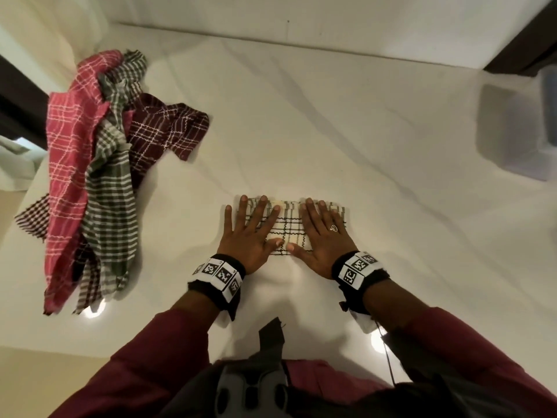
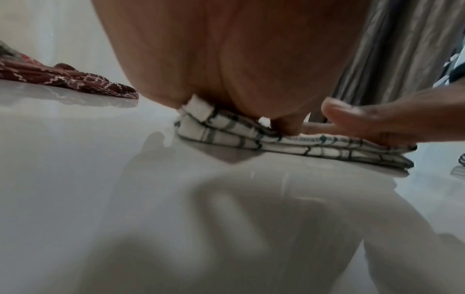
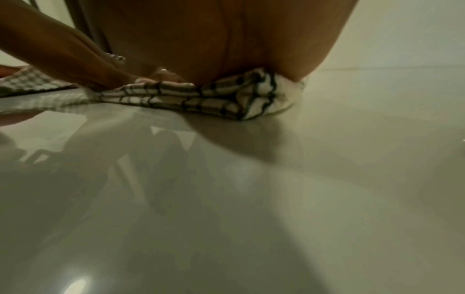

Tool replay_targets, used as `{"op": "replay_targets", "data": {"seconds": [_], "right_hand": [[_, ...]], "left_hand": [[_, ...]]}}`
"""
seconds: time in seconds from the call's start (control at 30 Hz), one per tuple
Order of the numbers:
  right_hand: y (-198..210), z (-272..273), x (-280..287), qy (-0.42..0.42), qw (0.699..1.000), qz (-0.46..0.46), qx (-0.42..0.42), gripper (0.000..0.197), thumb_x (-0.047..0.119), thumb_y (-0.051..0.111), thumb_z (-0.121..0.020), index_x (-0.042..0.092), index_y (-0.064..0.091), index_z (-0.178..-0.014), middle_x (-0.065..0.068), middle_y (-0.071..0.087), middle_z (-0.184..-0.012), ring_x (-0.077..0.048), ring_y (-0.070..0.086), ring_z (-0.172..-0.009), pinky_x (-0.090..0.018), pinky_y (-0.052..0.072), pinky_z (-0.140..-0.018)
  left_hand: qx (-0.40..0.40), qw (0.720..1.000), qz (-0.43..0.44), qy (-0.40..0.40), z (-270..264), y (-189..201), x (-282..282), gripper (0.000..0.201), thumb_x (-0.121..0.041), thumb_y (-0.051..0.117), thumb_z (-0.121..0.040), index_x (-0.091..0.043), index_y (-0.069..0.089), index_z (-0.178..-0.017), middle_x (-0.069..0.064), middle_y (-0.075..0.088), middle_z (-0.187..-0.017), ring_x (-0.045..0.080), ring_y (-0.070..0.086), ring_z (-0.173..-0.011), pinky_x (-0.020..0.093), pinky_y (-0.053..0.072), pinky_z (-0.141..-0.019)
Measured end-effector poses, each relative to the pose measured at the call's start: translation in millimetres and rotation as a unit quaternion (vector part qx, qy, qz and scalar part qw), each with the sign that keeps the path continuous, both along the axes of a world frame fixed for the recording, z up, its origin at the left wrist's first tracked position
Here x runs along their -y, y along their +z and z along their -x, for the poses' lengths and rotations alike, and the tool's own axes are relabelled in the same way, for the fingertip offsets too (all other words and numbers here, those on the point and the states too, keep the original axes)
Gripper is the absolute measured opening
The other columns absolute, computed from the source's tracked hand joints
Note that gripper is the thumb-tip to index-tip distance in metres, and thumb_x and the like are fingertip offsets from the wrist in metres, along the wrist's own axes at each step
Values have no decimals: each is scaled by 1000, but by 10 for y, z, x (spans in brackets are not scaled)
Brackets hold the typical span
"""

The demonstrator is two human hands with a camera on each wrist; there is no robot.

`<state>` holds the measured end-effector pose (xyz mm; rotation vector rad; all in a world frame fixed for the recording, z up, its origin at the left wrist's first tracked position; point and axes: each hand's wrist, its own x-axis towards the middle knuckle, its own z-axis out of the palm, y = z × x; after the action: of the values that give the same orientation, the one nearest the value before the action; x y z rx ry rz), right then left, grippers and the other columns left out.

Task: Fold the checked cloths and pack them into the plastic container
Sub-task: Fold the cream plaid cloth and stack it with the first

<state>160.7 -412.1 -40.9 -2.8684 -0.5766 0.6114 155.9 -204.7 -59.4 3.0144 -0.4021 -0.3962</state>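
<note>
My left hand (image 1: 245,236) and right hand (image 1: 324,236) press flat, fingers straight and spread, gripping nothing, on the folded cream checked cloth (image 1: 287,229), a soft layered rectangle on the glossy white table (image 1: 346,140).

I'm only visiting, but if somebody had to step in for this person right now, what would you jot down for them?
Left hand and right hand: both flat, fingers straight, pressing the folded cream checked cloth onto the white table. Neither grips it.

Unfolded pile at far left: pink, green and maroon checked cloths, heaped together.

Plastic container sits at the far right edge, blurred; I cannot tell what is inside.

Done: the cream cloth is folded into a small layered rectangle.

Left: put it in the container, then fold and pack the pile.
</note>
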Motion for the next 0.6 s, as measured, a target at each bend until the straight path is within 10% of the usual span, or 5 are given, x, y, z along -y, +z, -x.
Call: {"op": "replay_targets", "data": {"seconds": [0.17,0.37,0.47,0.6], "right_hand": [[31,102,88,-221,970,-93,-37,94,70,31,-86,21,-18,-149,-10,-31,-153,-28,-25,-142,-43,-9,-117],[224,84,184,-422,877,-222,-52,99,30,80,-73,15,18,-148,-14,29,-145,-33,33,-133,-37,32,-106],[262,-5,311,-466,836,-262,-126,88,14,85,-67,11,34,-138,-14,49,-133,-30,52,-117,-26,42,-85],[406,-81,634,-480,848,-206,-82,71,9,70,-75,15,41,-140,-12,48,-138,-30,51,-121,-29,43,-92]], "left_hand": [[-56,998,14,32,-19,49,33,77,-75,-8,-71,-44,-25,-140,-11,-34,-148,32,-34,-138,57,-22,-107],[-34,997,-38,61,96,164,165,79,-77,-8,-69,-47,-22,-140,1,-26,-156,35,-39,-134,55,-39,-92],[-27,998,-33,49,142,267,275,74,-75,18,-83,-44,-2,-147,7,-19,-158,36,-33,-138,56,-33,-97],[31,998,49,-1,234,387,362,58,-65,48,-83,-44,43,-137,8,5,-160,35,-5,-146,52,-8,-113]]}}
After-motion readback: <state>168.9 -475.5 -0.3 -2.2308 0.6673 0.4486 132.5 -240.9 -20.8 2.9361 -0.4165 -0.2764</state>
